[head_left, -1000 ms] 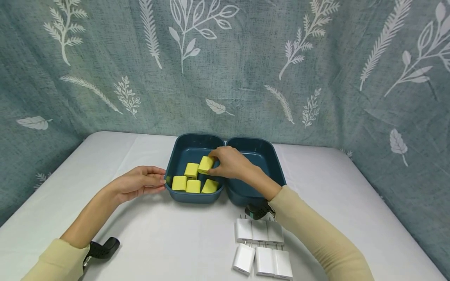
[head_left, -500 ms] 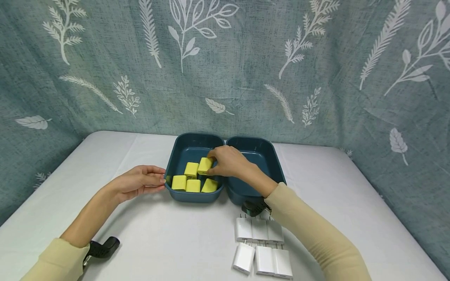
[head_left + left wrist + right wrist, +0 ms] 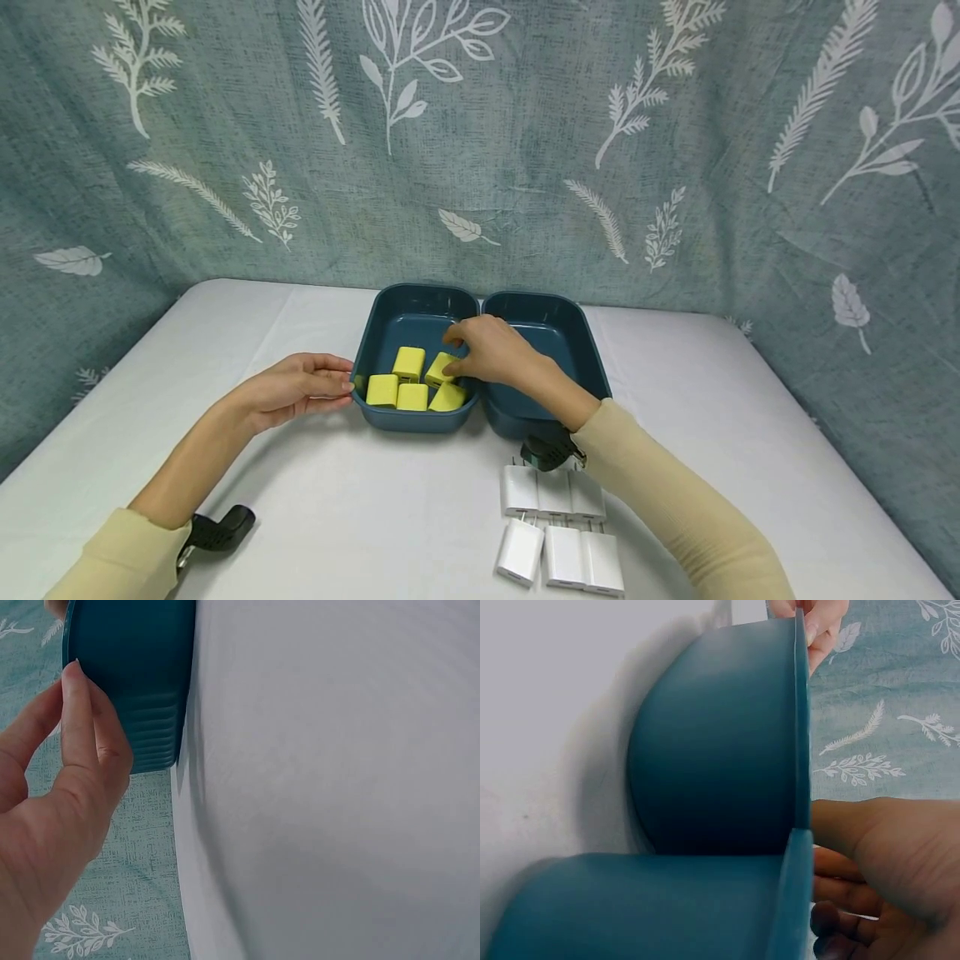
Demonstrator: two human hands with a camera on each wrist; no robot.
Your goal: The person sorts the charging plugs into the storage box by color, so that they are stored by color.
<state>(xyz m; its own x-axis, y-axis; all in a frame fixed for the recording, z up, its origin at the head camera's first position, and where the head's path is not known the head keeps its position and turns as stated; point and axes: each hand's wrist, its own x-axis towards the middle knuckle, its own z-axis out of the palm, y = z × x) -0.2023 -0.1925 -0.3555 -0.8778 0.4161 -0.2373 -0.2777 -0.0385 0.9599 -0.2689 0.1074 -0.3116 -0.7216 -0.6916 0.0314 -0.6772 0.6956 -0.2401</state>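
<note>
My left hand (image 3: 300, 390) holds the rim of the left dark teal bin (image 3: 416, 423), at its left front corner. In the left wrist view, its fingertips (image 3: 73, 671) meet at the bin's edge. Inside this bin lie several yellow chargers (image 3: 408, 364). My right hand (image 3: 495, 350) is over the bin's right side, its thumb and index finger spread apart. Just beside the thumb sits a tilted yellow charger (image 3: 439, 369), partly covered by the hand. In the right wrist view, the bin walls hide the chargers and the fingertips.
A second teal bin (image 3: 551, 321) stands against the first on the right, with no contents visible. Several white chargers (image 3: 555, 493) lie in two rows in front of it, prongs pointing away. A patterned cloth (image 3: 517, 208) hangs behind the white table (image 3: 337, 517).
The yellow charger at my right hand has come down toward the bin's front and been let go; thumb and index finger have parted. My left hand has stayed at the rim.
</note>
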